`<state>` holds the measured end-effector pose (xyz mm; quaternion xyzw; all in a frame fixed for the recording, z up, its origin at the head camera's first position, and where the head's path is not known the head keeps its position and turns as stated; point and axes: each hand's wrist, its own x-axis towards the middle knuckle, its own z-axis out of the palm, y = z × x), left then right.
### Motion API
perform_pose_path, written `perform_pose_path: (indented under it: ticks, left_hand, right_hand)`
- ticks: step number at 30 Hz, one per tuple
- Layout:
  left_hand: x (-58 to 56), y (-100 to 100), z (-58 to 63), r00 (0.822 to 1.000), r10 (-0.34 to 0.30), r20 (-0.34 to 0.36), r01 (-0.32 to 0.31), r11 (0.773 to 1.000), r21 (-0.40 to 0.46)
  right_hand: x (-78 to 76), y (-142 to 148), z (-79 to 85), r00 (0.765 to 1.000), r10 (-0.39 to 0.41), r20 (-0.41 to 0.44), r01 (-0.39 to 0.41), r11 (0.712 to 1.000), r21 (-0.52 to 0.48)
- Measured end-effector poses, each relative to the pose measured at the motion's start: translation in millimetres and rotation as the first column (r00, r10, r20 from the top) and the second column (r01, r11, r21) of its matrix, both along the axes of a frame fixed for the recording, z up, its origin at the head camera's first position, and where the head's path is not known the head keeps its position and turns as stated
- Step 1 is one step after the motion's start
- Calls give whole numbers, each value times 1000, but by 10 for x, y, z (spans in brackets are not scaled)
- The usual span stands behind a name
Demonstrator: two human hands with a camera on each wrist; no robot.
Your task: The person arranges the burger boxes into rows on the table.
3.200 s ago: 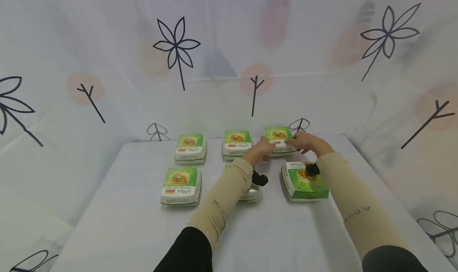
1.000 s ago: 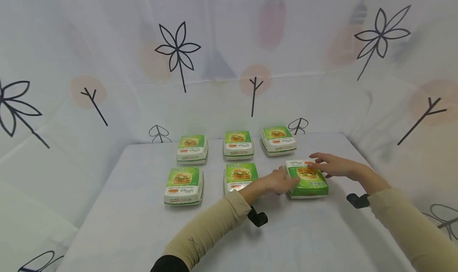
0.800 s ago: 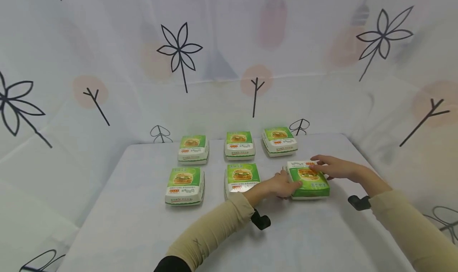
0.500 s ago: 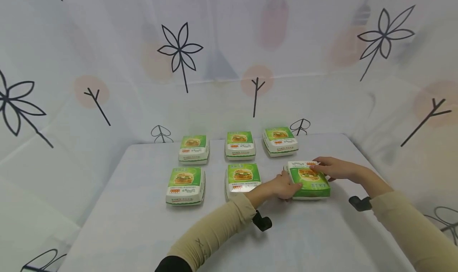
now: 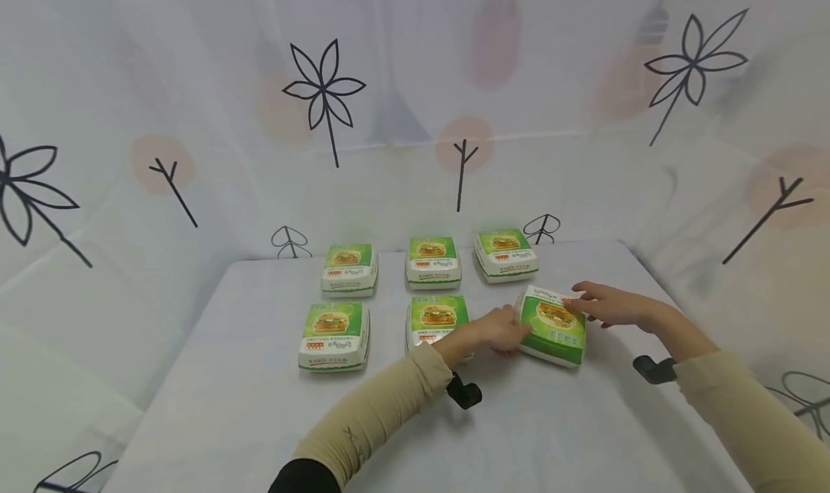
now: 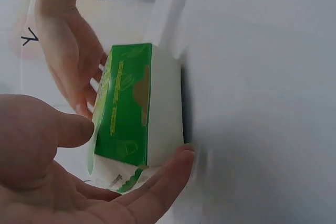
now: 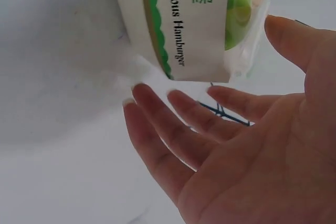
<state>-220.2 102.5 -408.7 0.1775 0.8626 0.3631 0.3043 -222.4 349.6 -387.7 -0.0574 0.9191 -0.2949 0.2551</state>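
Note:
A green and white hamburger box [image 5: 554, 320] sits at the front right of the white table, turned askew. My left hand [image 5: 499, 329] holds its left side; in the left wrist view the thumb [image 6: 76, 129] lies at the top edge and the fingers reach along the lower side. On the far right, my right hand [image 5: 612, 304] is beside the box's right edge. The right wrist view shows that hand's fingers [image 7: 168, 135] spread loosely and apart from the box's white side [image 7: 197, 51], its thumb near the top edge.
Just left stands another hamburger box [image 5: 437, 314], partly behind my left hand. A further box [image 5: 333, 338] is at the front left. Behind them is a back row: left box [image 5: 349, 269], middle box [image 5: 433, 264], right box [image 5: 506, 255]. A patterned cloth [image 5: 389, 190] rises behind the table.
Both hands have come from the back right box to the front right one. In the last half second that box has turned clockwise, and the right fingers have come off it.

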Motion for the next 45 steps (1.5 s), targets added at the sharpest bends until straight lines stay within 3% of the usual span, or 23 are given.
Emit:
perform_pose_path:
  ticks: [6,13,17,24,27,31,35,41,45]
  left_hand:
    - [12,28,1,1000,-8,5,8,1000,-13]
    - [-140,-2,23,998,31,46,-33,999,39]
    - [-189,-37,26,998,48,36,-49,998,27]
    - [-139,-38,11,997,66,31,-66,998,-10]
    - [-145,-6,-6,998,66,-1,-66,998,-11]
    - [-233,20,-32,996,62,-60,-63,998,-17]
    - [-294,-7,-36,997,63,-54,-62,998,13]
    - [-242,-38,11,998,63,-8,-63,998,-4]
    - [-162,-20,25,998,56,2,-56,998,-43]
  right_hand:
    - [-39,-60,23,1000,12,-24,-11,999,37]
    - [51,-94,26,1000,-5,6,4,999,42]
    - [66,-114,26,1000,3,6,-3,999,39]
    - [-1,-163,67,998,52,-42,-49,996,73]
    - [-32,-189,59,999,39,-13,-39,998,48]
    - [-8,-223,46,999,-9,45,11,999,-42]
    - [38,-261,68,997,-30,68,35,996,-83]
    - [-34,-241,85,999,-27,36,27,1000,-9]
    - [-99,-208,58,998,-32,53,33,999,-10]
